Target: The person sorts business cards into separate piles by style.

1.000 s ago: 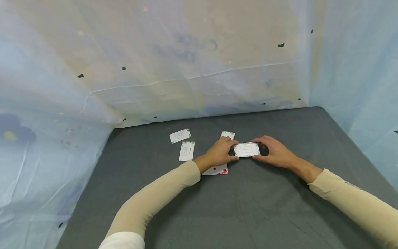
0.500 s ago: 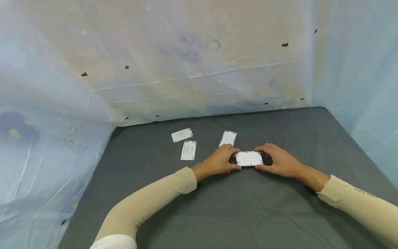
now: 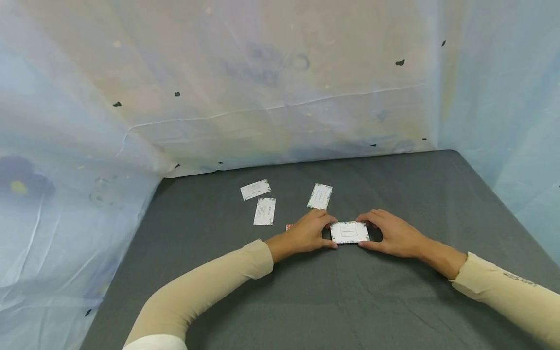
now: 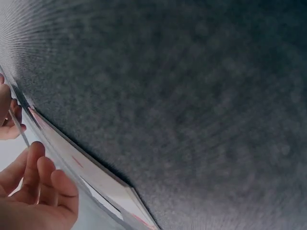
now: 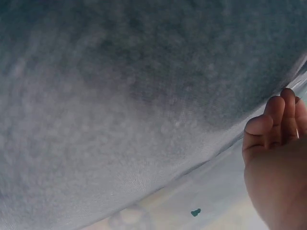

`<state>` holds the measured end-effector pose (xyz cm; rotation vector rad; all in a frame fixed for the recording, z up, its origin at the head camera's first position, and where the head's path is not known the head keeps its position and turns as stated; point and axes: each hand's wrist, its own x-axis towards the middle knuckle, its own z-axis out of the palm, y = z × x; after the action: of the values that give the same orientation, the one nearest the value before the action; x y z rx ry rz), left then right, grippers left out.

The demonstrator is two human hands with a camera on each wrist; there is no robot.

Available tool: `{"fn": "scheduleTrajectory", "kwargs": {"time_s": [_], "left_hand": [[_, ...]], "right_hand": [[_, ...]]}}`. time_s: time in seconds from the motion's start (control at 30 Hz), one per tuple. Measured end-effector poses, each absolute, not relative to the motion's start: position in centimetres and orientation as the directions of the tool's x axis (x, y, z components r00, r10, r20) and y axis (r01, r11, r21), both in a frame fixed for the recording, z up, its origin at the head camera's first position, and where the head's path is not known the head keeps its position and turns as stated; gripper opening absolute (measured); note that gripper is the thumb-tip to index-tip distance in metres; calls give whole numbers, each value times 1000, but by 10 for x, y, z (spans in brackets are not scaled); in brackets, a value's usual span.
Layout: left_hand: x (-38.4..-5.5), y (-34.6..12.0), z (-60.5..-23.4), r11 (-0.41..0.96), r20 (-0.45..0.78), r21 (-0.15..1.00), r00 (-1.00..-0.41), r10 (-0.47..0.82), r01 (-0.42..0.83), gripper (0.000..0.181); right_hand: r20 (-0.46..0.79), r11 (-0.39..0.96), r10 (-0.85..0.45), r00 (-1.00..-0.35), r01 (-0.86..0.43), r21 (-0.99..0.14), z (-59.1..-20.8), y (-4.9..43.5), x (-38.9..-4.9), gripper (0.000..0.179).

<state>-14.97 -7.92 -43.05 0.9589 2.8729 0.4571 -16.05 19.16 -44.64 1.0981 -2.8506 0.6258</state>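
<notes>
A white card with a leafy printed border and a small framed box at its centre lies between my two hands. My left hand pinches its left edge between fingers and thumb. At the opposite edge my right hand pinches it the same way. In the left wrist view the left hand's fingers curl toward the card's thin edge. The right wrist view shows my right hand with bent fingers; the card is mostly hidden there. A card with a red corner is largely covered by my left hand.
Another bordered card lies just beyond my left hand. Two more printed cards, one tilted and one upright, lie farther left on the dark grey cloth surface. Patterned curtains enclose the back and sides.
Both hands have drawn the held card toward me. The bordered card beyond the left hand is now more uncovered, while the red-marked card has become mostly hidden.
</notes>
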Motion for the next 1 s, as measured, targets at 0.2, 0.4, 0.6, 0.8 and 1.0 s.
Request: {"fn": "scheduleTrajectory", "kwargs": {"time_s": [0.2,0.4,0.6,0.8,1.0], "left_hand": [[-151,-80,-433,756,24,300,-796,604,582,63],[-155,-80,-438,758,24,315,-803,596,572,64],[-159,-83,-441,754,18,357,-812,584,551,68],[-156,-83,-437,756,3,329,-801,599,566,73],[-154,-82,-439,764,9,307,-804,594,568,69]], "right_hand": [[176,668,-635,-752,-649,-363,-448,190,-161,54],[183,668,-629,-755,-646,-368,-448,189,-164,54],[179,657,-638,-749,-651,-380,-448,188,-167,53],[184,653,-642,-745,-656,-379,-447,188,-168,52],[174,651,-645,-744,-654,-384,-449,188,-167,53]]}}
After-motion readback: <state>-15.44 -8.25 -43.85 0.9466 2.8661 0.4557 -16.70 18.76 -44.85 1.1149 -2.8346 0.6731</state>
